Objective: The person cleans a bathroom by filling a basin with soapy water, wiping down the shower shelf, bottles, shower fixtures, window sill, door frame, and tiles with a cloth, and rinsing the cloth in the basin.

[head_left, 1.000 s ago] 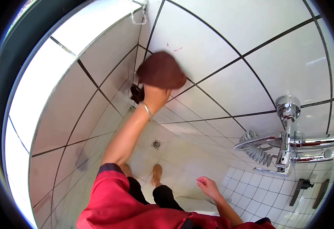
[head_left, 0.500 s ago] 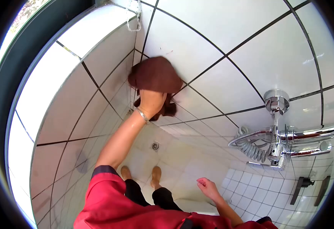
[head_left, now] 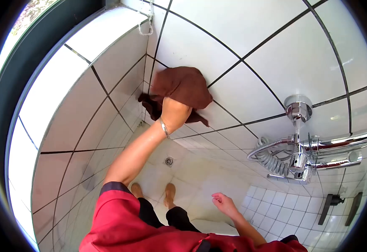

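My left hand (head_left: 176, 113), with a silver bracelet at its wrist, is closed on a brown cloth (head_left: 187, 86). The bunched cloth lies against the white tiled wall (head_left: 208, 31) near the corner, and its loose ends hang below the hand. The cloth covers most of my left fingers. Lower down, my right hand (head_left: 225, 204) is held in front of my body, touching nothing. Its fingers are loosely curled in, and I see nothing in them.
A chrome shower mixer (head_left: 301, 159) with a coiled hose (head_left: 271, 157) juts from the wall at right. A tiled ledge (head_left: 53, 88) runs below the window frame (head_left: 36, 46) at left. White cord (head_left: 146, 29) hangs near the corner. A drain (head_left: 168, 161) sits in the floor by my feet.
My left hand and the cloth have shifted right and slightly down along the wall. Reddish specks above the cloth look fainter. My right hand has hardly moved.
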`<state>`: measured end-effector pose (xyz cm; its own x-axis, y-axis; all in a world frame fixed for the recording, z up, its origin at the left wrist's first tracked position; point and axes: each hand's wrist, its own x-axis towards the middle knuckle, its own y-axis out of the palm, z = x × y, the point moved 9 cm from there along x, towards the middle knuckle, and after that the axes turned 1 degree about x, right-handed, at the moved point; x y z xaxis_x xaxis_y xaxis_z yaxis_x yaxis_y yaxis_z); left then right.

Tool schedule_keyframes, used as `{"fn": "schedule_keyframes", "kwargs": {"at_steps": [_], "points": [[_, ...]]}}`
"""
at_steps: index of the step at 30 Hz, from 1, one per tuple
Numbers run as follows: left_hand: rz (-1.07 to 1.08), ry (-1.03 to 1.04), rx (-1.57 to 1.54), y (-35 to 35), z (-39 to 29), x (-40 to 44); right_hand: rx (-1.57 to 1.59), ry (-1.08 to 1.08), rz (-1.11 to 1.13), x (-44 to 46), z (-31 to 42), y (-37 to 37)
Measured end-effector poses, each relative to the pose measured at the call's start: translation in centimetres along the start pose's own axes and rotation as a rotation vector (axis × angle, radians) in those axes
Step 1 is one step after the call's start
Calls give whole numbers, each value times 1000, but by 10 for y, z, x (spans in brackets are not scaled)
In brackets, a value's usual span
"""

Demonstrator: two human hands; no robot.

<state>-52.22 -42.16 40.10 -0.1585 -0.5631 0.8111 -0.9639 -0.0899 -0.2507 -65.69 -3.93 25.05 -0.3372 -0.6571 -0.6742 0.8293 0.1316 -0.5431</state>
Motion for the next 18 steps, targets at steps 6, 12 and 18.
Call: {"fn": "schedule_keyframes", "kwargs": {"at_steps": [6,12,18], "points": [[-17,-117,130,0,20,-10,5,-59,-65,-3,10,-11],[162,277,288,0,-26,91,-86,3,-28,-11,-5,-12],[61,353,314,25,-109,133,-45,-57,11,1,1,-2]]}}
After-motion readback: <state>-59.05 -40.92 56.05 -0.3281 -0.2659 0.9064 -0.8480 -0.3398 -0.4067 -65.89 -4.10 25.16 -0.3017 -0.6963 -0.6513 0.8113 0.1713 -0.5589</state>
